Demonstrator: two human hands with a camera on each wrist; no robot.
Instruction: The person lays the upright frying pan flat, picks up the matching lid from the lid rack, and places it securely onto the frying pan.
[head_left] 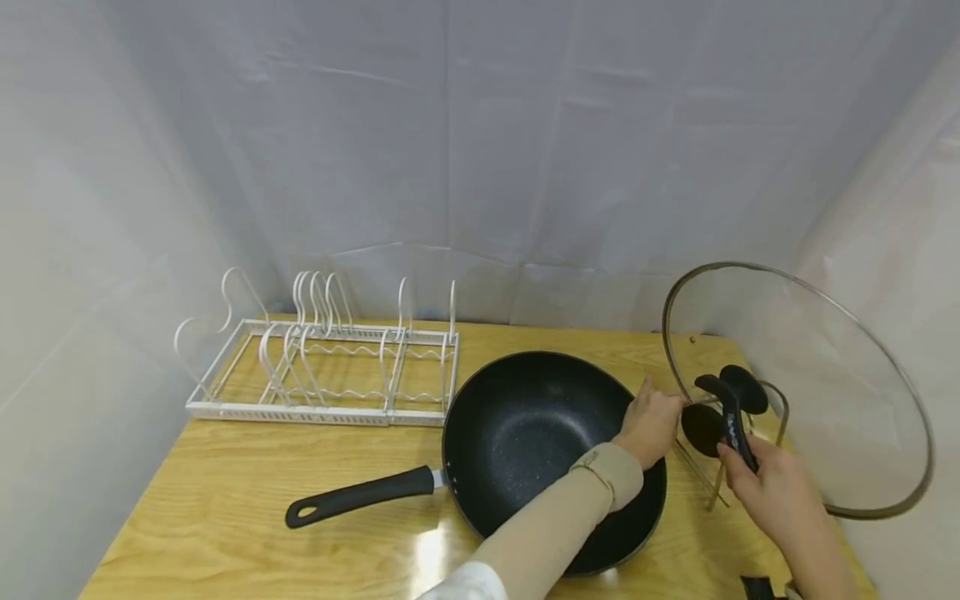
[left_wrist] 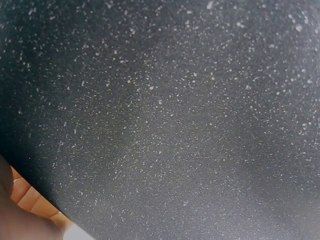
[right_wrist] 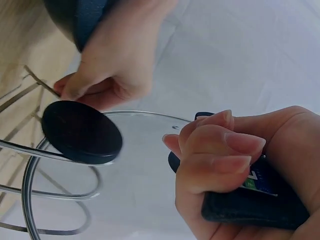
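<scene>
Right hand (head_left: 776,492) grips the glass lid's (head_left: 825,392) black handle (head_left: 731,417) at lower right, left hand (head_left: 651,425) pinches its rim above the pan (head_left: 525,425).

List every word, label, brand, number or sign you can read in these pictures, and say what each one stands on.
No text can be read.
Lid handle: small pale markings in the head view, too small to read.
Lid handle, right wrist view: a green and white label under the right hand, mostly hidden and blurred.
Wok and rack: no lettering visible.
</scene>
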